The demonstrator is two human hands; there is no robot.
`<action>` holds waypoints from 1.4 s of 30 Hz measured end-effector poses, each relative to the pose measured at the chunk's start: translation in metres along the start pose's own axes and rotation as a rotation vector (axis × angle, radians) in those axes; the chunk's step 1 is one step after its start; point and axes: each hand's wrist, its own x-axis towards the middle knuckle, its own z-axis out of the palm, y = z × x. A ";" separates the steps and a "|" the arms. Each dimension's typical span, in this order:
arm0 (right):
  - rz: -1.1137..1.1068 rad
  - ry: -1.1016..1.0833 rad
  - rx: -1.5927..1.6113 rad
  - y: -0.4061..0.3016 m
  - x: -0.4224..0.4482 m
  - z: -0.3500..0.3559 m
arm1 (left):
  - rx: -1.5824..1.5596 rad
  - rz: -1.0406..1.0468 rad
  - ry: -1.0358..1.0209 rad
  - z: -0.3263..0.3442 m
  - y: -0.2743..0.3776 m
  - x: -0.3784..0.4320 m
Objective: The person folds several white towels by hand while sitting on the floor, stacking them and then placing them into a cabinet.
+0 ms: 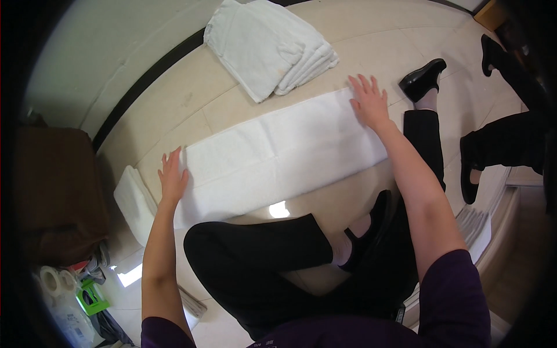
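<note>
A white towel (pixel 278 152), folded into a long strip, lies flat on the tiled floor before me. At its left end rests my left hand (pixel 173 176), fingers apart along the short edge. My right hand (pixel 370 102) spreads its fingers over the far right corner. Neither hand grips the cloth. Beyond the strip sits a stack of folded white towels (pixel 270 48), its layers showing on the right side. Just left of my left forearm is another folded white towel (pixel 135 202), partly hidden by that arm.
At far left stands a brown covered object (pixel 56 191). Below it are tape rolls (pixel 52 280) and a green plastic item (pixel 91 298). Another person's black shoes (pixel 469 174) and trousered legs are at right, near more folded white cloths (pixel 476 228). A wall (pixel 130 39) borders the floor.
</note>
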 end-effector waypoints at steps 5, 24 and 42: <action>-0.050 -0.196 -0.167 -0.014 0.018 -0.018 | 0.210 0.038 -0.182 -0.026 0.019 0.015; -0.281 0.011 -0.381 0.052 -0.125 -0.030 | 0.327 0.363 -0.021 -0.018 -0.020 -0.112; -0.298 -0.234 0.009 -0.044 -0.125 0.004 | -0.295 0.101 -0.225 -0.012 -0.003 -0.105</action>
